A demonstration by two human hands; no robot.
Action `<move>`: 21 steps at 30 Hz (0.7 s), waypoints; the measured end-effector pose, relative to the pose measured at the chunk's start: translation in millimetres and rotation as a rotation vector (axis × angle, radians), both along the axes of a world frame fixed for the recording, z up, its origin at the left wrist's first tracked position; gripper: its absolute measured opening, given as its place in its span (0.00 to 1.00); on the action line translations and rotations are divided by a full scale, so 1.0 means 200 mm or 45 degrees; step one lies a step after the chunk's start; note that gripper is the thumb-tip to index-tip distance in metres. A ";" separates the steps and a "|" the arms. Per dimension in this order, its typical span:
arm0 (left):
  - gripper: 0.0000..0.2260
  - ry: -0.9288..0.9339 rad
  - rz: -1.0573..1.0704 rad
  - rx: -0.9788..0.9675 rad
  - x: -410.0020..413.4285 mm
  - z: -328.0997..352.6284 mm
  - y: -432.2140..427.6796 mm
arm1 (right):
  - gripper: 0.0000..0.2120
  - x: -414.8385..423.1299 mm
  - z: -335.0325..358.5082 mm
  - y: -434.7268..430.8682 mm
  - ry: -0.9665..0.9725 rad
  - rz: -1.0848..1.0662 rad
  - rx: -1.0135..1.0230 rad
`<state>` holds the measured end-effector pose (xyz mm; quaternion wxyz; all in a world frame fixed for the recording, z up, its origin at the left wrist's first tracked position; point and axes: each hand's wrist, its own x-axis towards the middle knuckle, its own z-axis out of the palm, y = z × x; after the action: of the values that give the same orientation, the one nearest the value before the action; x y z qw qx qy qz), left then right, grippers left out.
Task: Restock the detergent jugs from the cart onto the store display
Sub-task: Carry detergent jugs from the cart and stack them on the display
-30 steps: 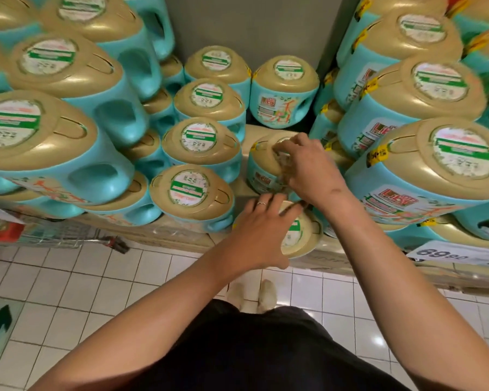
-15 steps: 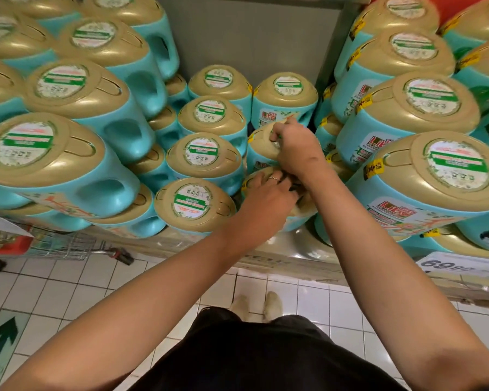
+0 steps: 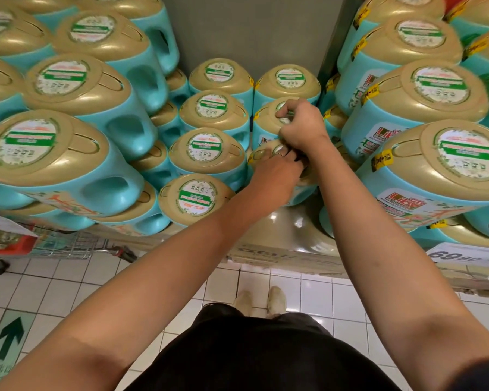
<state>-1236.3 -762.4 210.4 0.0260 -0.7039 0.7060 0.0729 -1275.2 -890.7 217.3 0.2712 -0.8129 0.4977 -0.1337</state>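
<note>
Teal detergent jugs with gold caps fill the display in rows. My left hand (image 3: 277, 167) lies over the gold cap of a front-row jug (image 3: 259, 156) in the middle column, fingers laid on its top. My right hand (image 3: 302, 127) is just behind, its fingers curled on the cap of the second jug (image 3: 267, 119). The two hands touch each other. Bare shelf surface (image 3: 288, 224) shows in front of the jug under my left hand.
Taller stacks of the same jugs (image 3: 54, 153) crowd in on the left and on the right (image 3: 441, 162). A wire cart (image 3: 57, 244) stands low at the left beside the shelf. A price tag (image 3: 458, 255) hangs on the shelf edge. White tiled floor lies below.
Both hands have reached deeper into the display. The jug under my left hand slid back from the shelf's front edge, and bare shelf now shows in front of it.
</note>
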 end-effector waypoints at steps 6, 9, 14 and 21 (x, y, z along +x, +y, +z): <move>0.23 0.059 -0.009 0.019 0.03 0.00 -0.03 | 0.15 -0.02 -0.04 0.04 -0.235 -0.102 0.055; 0.23 0.072 -0.039 0.019 0.05 -0.02 -0.03 | 0.15 -0.02 -0.04 0.04 -0.255 -0.111 0.065; 0.22 0.102 -0.039 -0.022 0.06 -0.04 -0.02 | 0.16 -0.11 -0.03 0.13 -0.335 -0.111 0.052; 0.18 0.599 0.115 -0.287 0.09 0.00 0.16 | 0.12 -0.30 0.00 0.39 -0.468 -0.066 -0.060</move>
<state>-1218.3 -731.1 210.4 -0.2207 -0.6968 0.6642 0.1566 -1335.1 -813.4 217.2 0.3348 -0.7679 0.4572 -0.2987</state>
